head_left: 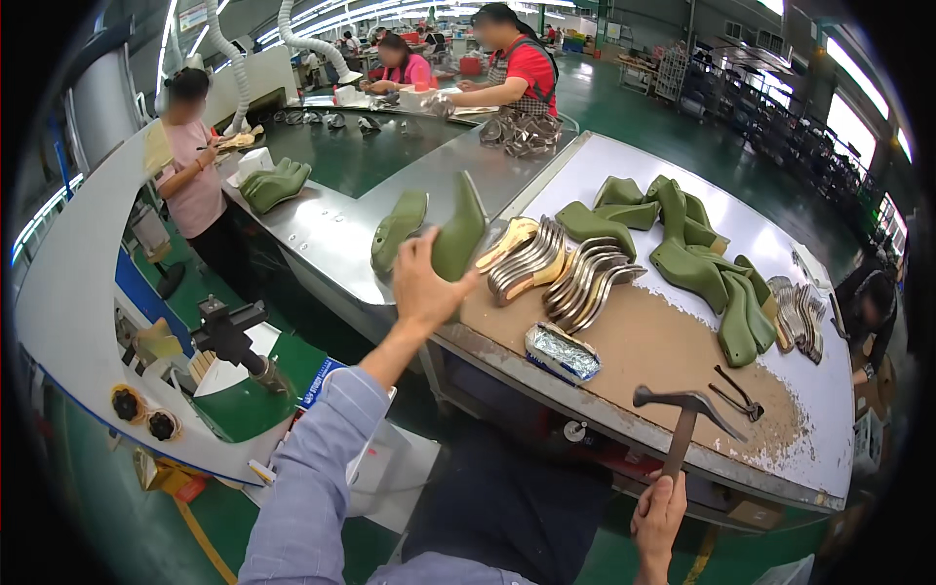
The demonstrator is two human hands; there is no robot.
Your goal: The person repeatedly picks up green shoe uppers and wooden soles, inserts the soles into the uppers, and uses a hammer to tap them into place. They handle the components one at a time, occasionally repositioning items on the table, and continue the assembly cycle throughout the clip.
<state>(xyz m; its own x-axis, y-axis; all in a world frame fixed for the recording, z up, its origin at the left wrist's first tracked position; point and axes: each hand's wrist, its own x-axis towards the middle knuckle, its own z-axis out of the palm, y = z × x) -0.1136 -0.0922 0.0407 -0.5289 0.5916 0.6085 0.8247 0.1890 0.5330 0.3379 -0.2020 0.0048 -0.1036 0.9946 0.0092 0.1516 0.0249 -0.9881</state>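
Note:
My left hand [429,286] is open, thumb and fingers spread, at the lower end of a green shoe last [460,231] whose narrow end points up; I cannot tell whether they touch. Another green last [400,229] stands just left of it on the metal worktop. My right hand [659,519] is closed round the wooden handle of a hammer [686,411], its head raised in front of the table edge. Rows of curved insole pieces with metallic edges [590,283] lie beyond the hammer, beside a small box with a foil-like lining [563,353].
Several green lasts [689,258] are heaped on the white tabletop [780,258]. Pincers [736,394] lie near the right edge, by more stacked insole pieces [799,317]. A machine [229,336] stands at left. Co-workers [526,73] work across the metal table [331,219].

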